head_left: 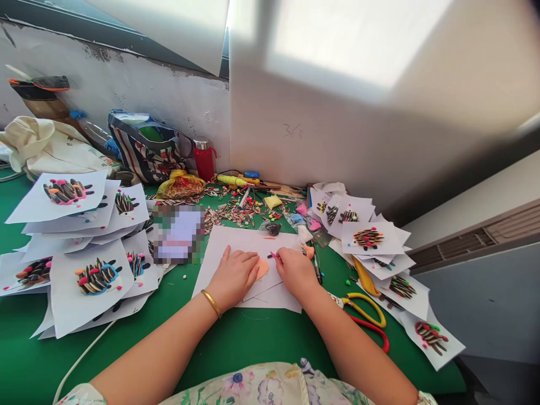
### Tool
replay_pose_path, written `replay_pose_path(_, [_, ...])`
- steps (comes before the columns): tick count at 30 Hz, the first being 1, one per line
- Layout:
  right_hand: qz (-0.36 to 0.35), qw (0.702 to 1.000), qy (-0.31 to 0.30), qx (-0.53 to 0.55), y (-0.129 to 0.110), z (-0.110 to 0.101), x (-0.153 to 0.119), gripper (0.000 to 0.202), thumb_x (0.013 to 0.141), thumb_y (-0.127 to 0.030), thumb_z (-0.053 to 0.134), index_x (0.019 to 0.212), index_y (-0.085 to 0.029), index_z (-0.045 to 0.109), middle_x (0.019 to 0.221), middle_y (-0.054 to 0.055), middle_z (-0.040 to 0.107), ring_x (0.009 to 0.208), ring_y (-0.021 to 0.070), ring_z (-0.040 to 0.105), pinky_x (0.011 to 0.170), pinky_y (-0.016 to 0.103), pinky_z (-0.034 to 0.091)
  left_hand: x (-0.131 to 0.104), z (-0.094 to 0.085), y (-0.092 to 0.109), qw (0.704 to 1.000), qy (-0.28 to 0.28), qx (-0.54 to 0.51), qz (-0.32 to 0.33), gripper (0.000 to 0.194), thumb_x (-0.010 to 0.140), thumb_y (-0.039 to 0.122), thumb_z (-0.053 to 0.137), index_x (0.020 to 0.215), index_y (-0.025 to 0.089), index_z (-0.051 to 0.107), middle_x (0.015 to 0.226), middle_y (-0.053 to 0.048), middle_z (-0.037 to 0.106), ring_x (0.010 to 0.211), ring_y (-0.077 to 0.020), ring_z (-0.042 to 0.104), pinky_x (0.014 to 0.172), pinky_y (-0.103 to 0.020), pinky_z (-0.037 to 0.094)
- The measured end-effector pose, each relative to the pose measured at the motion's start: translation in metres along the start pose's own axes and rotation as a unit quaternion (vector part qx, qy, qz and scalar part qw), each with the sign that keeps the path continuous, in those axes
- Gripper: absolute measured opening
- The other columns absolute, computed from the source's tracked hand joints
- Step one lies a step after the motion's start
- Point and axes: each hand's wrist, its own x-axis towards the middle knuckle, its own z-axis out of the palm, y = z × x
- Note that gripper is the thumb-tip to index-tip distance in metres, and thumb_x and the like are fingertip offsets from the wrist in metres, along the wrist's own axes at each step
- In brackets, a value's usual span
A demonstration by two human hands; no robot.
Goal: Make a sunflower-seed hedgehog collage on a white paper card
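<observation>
My left hand (235, 277) lies spread on a sheet of white paper (223, 239), its fingertips at the edge of a flat, light-orange clay-like patch (262, 271). My right hand (297, 273) is closed in a pinch just right of that patch. A small pink piece (273, 256) shows at its fingertips; whether it is clay or a tool tip I cannot make out. Another orange lump (309, 252) sits beyond the right hand's knuckles. A dark lump in clear wrapping (271, 228) rests at the paper's far edge.
Stacks of white cards decorated with seeds stand at the left (97, 281) and right (371, 239). Yellow-and-red-handled scissors (366, 313) lie by my right forearm. Loose striped seeds (230, 214), a red bottle (204, 160) and a striped bag (147, 149) are along the wall.
</observation>
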Motion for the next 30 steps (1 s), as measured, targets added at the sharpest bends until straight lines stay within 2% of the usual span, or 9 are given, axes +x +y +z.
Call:
replay_pose_path(13, [-0.03, 0.998, -0.028, -0.054, -0.007, 0.01, 0.011, 0.019, 0.097, -0.019, 0.044, 0.096, -0.017, 0.062, 0.088, 0.008, 0.069, 0.081, 0.0201, 0.063, 0.065, 0.029, 0.034, 0.0, -0.001, 0.001, 1.0, -0.004, -0.004, -0.004, 0.032, 0.098, 0.029, 0.041, 0.119, 0.025, 0.064, 0.127, -0.007, 0.065, 0.112, -0.0259, 0.058, 0.113, -0.064, 0.022])
replay_pose_path(19, [-0.041, 0.996, -0.035, -0.064, -0.009, 0.006, 0.011, 0.019, 0.096, -0.017, 0.044, 0.096, -0.017, 0.063, 0.087, 0.008, 0.069, 0.082, 0.0214, 0.064, 0.064, 0.03, 0.033, 0.0, -0.002, 0.001, 1.0, -0.003, -0.005, -0.005, 0.032, 0.098, 0.029, 0.041, 0.119, 0.025, 0.064, 0.127, -0.007, 0.065, 0.112, -0.0262, 0.059, 0.113, -0.064, 0.022])
replay_pose_path(25, [-0.035, 0.996, -0.043, -0.069, 0.006, -0.005, -0.012, 0.017, 0.095, -0.02, 0.047, 0.088, -0.019, 0.063, 0.081, 0.006, 0.068, 0.074, 0.0198, 0.063, 0.059, 0.03, 0.029, 0.0, -0.001, 0.001, 1.0, 0.003, -0.005, -0.003, 0.032, 0.097, 0.029, 0.041, 0.119, 0.025, 0.064, 0.127, -0.008, 0.065, 0.111, -0.0261, 0.058, 0.113, -0.063, 0.022])
replay_pose_path(30, [-0.009, 0.997, -0.025, -0.066, 0.024, -0.007, -0.014, 0.015, 0.092, -0.017, 0.049, 0.088, -0.019, 0.063, 0.082, 0.005, 0.068, 0.077, 0.0186, 0.06, 0.061, 0.03, 0.028, -0.001, -0.001, 0.002, 1.0, -0.003, -0.007, -0.002, 0.033, 0.098, 0.03, 0.04, 0.12, 0.024, 0.063, 0.127, -0.008, 0.065, 0.112, -0.0265, 0.057, 0.112, -0.064, 0.021])
